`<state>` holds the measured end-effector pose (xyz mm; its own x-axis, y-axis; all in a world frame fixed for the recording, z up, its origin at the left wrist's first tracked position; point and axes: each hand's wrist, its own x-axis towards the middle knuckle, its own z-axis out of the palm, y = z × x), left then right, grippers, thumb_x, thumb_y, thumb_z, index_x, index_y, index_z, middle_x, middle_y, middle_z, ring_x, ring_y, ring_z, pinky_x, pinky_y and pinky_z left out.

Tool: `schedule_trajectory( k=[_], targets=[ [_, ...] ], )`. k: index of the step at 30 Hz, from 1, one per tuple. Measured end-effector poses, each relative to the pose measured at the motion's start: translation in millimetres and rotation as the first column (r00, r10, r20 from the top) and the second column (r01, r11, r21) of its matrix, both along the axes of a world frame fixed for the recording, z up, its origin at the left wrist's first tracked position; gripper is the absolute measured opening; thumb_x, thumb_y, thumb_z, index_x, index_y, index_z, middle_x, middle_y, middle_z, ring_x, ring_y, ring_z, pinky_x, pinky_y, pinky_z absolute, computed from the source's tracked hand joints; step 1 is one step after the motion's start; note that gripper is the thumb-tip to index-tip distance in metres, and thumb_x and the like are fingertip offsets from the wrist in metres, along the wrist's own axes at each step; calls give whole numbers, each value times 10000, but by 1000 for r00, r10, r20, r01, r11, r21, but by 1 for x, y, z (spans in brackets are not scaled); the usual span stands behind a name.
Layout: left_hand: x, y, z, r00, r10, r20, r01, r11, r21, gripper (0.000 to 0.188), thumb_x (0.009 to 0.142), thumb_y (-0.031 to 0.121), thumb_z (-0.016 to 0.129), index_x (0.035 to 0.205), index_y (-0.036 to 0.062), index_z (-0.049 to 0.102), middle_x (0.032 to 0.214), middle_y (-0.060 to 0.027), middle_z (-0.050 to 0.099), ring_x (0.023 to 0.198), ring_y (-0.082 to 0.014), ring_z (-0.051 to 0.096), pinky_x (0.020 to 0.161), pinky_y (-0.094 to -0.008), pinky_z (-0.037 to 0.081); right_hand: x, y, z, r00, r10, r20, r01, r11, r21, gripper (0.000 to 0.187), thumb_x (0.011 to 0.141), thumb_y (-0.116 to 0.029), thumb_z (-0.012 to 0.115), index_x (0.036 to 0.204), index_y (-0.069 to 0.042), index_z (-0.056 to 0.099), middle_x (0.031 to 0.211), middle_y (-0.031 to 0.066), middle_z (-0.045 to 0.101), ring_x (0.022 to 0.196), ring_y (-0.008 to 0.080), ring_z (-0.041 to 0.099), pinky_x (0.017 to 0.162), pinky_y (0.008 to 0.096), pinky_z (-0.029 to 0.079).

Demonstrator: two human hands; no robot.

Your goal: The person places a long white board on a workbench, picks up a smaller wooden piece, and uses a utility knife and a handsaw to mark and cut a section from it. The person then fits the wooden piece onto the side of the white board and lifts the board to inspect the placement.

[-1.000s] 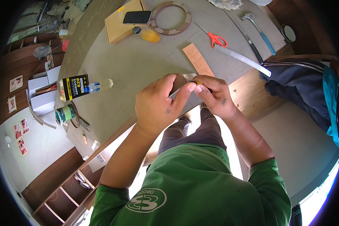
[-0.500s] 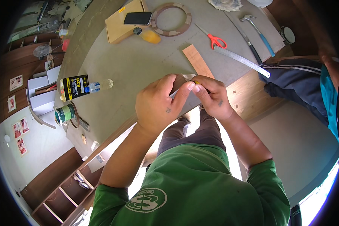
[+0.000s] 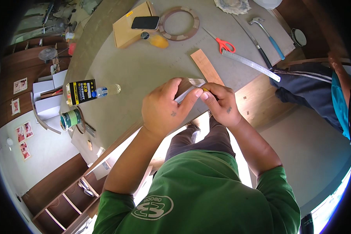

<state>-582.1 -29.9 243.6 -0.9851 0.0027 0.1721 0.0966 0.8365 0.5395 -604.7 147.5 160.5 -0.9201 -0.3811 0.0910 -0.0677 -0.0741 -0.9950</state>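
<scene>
My left hand (image 3: 162, 105) is closed around a brown wood-look piece (image 3: 183, 87) with a pale edge, held just above the near edge of the table. My right hand (image 3: 221, 104) meets it at the thumb tips, its fingers pinched on a small yellow thing (image 3: 205, 89), mostly hidden, whose kind I cannot make out. Just beyond my right hand, a flat orange-brown wood strip (image 3: 207, 67) lies on the table. To its right are a steel ruler (image 3: 251, 65) and red-handled scissors (image 3: 224, 45).
Farther back lie a segmented ring (image 3: 195, 33), a phone (image 3: 145, 22) on a cardboard box (image 3: 123, 33), and an orange bottle (image 3: 158, 40). A hammer (image 3: 270, 37) and a long black-handled blade (image 3: 261, 50) lie at right. An adhesive can (image 3: 81, 93), clear bottle (image 3: 107, 91) and green roll (image 3: 70, 118) stand left.
My head view has shifted slightly, so the table things sit a little farther right. My hands stay together on the brown piece, more of whose end shows between them.
</scene>
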Motion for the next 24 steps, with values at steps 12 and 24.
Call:
schedule_trajectory(
  k=[12,24],
  targets=[
    [2,5,3,1000,5,-3,-5,1000,9,326,869,328,813,891,36,670,654,-42,600,545,-129,544,522,-285,466,-5,0,1,999,27,37,-28,999,20,189,977,-161,687,1015,-30,556,706,29,522,639,97,450,582,265,399],
    [2,5,3,994,70,79,-70,997,7,256,926,282,748,881,35,702,646,-31,632,516,-111,528,504,-272,441,-4,-9,-4,999,-48,19,50,996,-78,204,969,-146,723,893,-24,578,716,13,525,664,86,446,593,262,401]
  ],
)
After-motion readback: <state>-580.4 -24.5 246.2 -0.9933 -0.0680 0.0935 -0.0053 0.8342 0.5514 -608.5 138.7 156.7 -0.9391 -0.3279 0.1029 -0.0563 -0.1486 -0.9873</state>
